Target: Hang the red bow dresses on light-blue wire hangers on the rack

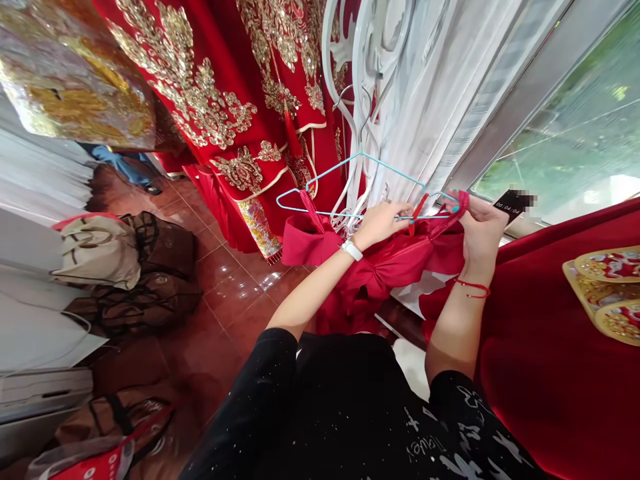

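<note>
A light-blue wire clothes hanger [340,162] hangs by its hook in front of a white curled metal frame. From it hangs a crimson dress [370,280] with thin shoulder straps; one strap [311,212] loops over the hanger's left end. My left hand [383,222], with a white band at the wrist, is closed on the hanger's lower bar near its middle. At the right end, my right hand [477,217] pinches the other strap [453,217] beside the hanger tip. A short bright-red strip [419,208] lies across the bar between both hands.
Red gowns with gold embroidery [200,100] hang at upper left. The white metal frame [357,60] stands before white curtains [425,100]. A window [565,127] and dark-red velvet garment [540,333] are on the right. Several bags [165,250] rest on the tiled floor [225,293].
</note>
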Demonstrator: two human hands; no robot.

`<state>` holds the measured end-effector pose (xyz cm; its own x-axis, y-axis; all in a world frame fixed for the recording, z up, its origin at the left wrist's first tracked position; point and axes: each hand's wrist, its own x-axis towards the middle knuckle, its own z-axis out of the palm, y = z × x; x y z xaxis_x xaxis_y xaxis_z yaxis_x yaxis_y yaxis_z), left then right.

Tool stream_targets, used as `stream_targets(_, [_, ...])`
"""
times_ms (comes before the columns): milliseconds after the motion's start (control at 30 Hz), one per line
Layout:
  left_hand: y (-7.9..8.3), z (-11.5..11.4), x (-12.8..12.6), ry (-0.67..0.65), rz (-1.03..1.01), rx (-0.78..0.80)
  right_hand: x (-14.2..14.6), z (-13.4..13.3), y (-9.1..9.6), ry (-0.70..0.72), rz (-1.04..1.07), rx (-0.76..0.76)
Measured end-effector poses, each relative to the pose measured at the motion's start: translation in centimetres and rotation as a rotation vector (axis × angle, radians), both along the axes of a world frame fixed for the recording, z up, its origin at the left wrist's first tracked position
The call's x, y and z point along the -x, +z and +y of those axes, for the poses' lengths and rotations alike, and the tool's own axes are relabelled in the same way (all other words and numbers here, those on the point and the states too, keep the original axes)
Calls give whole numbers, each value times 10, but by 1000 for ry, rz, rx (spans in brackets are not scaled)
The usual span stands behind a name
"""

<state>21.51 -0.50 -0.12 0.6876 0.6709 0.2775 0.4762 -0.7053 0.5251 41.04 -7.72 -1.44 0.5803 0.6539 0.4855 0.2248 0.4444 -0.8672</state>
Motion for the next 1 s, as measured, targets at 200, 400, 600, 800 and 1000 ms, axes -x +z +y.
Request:
stream_targets(200, [2, -3, -5, 44, 6, -5, 8, 11, 35, 89, -280, 139])
stream_targets(400, [1, -5, -9, 68, 11, -12, 14, 16, 50, 112, -410, 214])
stream_targets(600, [-10, -1, -2, 87, 17, -44, 15, 20, 24, 121, -365, 223])
stream_targets(800, [-16, 6, 1, 97, -40, -59, -1, 24, -40, 114, -138, 143])
stream_targets(1000, [-17, -3, 38, 25, -370, -197, 31, 0, -54, -417, -58, 41])
